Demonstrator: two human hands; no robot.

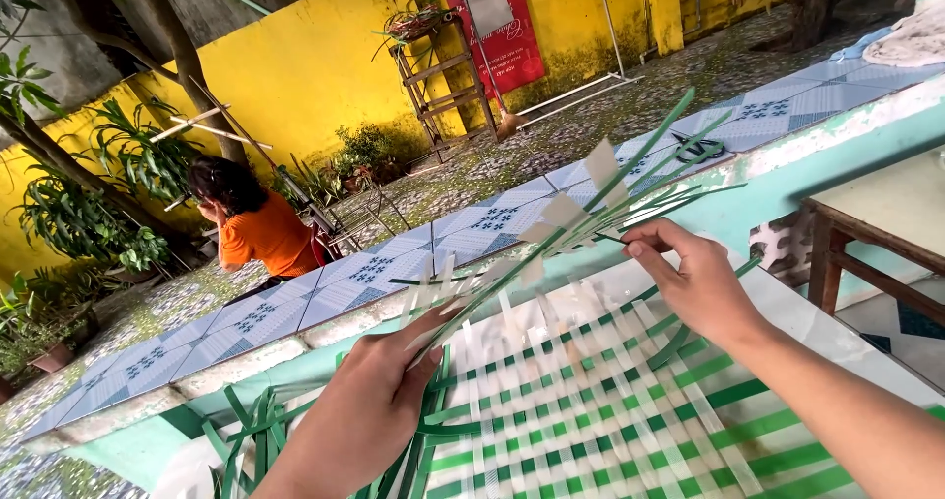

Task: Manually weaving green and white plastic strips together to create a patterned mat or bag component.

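Note:
A woven mat [600, 410] of green and white plastic strips lies in front of me on a pale surface. Its far edge [551, 228] is lifted off the surface, with loose strip ends fanning up and to the right. My left hand [369, 401] pinches the raised edge near its left end. My right hand [694, 278] grips a green strip at the raised edge's right part. More loose green strips [246, 440] trail off the mat at the lower left.
A low teal wall [837, 135] topped with blue patterned tiles runs behind the mat; black scissors [699, 148] lie on it. A wooden table [886, 218] stands at right. A person in an orange top [258, 228] sits in the yard, near plants and a yellow wall.

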